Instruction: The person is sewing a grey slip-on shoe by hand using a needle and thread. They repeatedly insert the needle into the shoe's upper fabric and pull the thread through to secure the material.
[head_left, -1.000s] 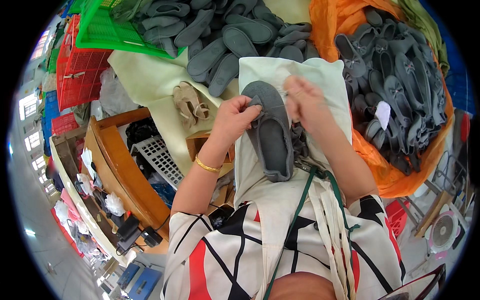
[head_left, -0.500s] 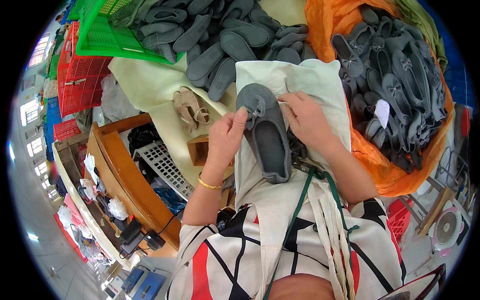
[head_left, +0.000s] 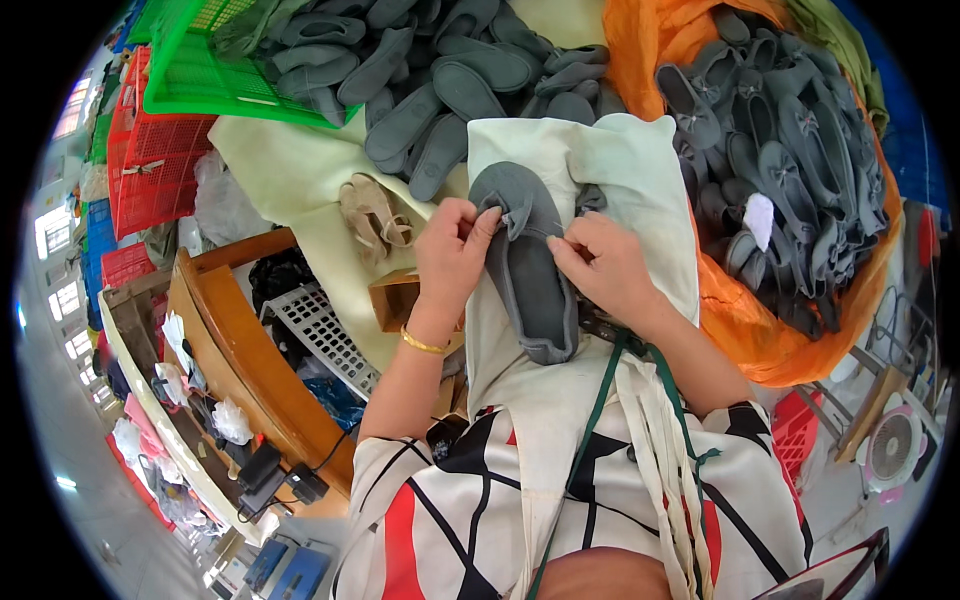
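A dark grey slipper (head_left: 534, 290) lies on the white cloth (head_left: 640, 150) over my lap, toe away from me. It has a small bow (head_left: 512, 215) at the front of its opening. My left hand (head_left: 452, 255) is closed at the slipper's left side, thumb and forefinger pinching at the bow. My right hand (head_left: 605, 262) is closed in a pinch at the right rim of the opening; what its fingertips hold, if anything, is too small to make out. A dark grey fabric piece (head_left: 590, 198) shows on the cloth just beyond my right hand.
Grey slippers (head_left: 440, 110) are heaped at the far side, beside a green basket (head_left: 240, 95). An orange sack (head_left: 730, 340) full of slippers stands at the right. A beige pair of shoes (head_left: 375, 215), a cardboard box (head_left: 392, 300) and a wooden drawer unit (head_left: 250, 370) are at the left.
My right hand has come down from beside the bow to the opening's right rim, its fingers more curled. My left fingers have curled in tighter at the bow. The slipper stays put on the cloth.
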